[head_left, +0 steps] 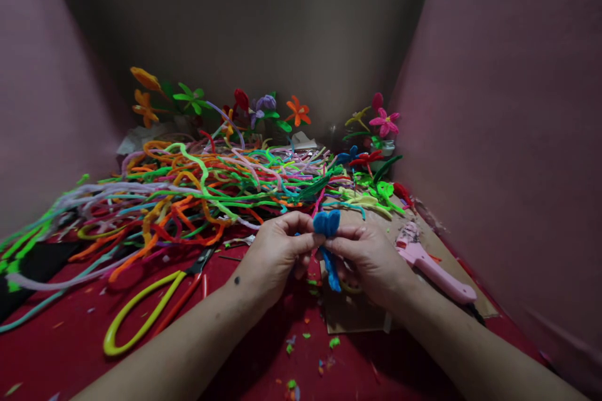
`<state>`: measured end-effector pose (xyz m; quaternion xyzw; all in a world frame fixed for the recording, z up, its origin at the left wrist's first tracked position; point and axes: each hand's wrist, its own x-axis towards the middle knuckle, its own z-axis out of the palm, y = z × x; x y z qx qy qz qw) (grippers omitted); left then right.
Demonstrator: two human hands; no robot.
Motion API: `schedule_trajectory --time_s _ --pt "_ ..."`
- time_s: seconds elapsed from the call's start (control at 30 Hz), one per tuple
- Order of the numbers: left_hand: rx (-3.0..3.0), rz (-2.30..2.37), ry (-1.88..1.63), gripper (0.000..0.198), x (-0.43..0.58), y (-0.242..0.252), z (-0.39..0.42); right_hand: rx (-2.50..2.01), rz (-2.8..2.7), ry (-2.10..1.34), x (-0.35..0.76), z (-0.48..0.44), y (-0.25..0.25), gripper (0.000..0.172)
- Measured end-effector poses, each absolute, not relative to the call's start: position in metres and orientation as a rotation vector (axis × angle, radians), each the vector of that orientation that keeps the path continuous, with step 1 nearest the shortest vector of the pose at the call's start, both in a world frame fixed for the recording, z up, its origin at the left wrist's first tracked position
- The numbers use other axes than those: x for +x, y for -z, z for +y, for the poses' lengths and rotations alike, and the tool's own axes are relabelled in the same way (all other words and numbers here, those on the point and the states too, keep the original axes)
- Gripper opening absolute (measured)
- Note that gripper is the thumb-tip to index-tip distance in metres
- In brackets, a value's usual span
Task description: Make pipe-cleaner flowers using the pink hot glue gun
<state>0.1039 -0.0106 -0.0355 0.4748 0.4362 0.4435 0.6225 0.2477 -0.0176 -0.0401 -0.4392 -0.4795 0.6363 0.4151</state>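
Between my two hands is a blue pipe cleaner piece (326, 223), bent into short loops at the top, with a tail hanging below. My left hand (282, 250) pinches it from the left with thumb and forefinger. From the other side, my right hand (369, 257) grips it the same way, and the fingertips of both hands nearly meet. The fingers cover the middle of the piece. Under my right hand lies a flat piece of cardboard (352, 316) on the red table cover (263, 351).
A large heap of coloured pipe cleaners (211, 182) spreads across the back and left. Scissors with yellow and red handles (136, 313) lie at left. A pink glue gun (439, 272) rests at right. Pipe cleaner flowers (298, 111) stand along the back wall.
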Motion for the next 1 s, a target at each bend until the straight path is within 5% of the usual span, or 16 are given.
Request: schedule_trajectory --time_s 0.53,0.73,1.0 --pt "1.767 1.073 -1.205 0.019 0.093 0.011 -0.014 -1.237 -1.273 -1.571 0.247 -0.019 0.036 0.014" --pt "1.991 1.049 -1.038 0.033 0.088 0.009 -0.013 -1.274 -1.483 -1.512 0.252 -0.019 0.041 0.013" --pt "2.065 1.119 -0.904 0.022 0.089 0.007 -0.014 -1.378 -1.663 -1.352 0.254 -0.02 0.041 0.016"
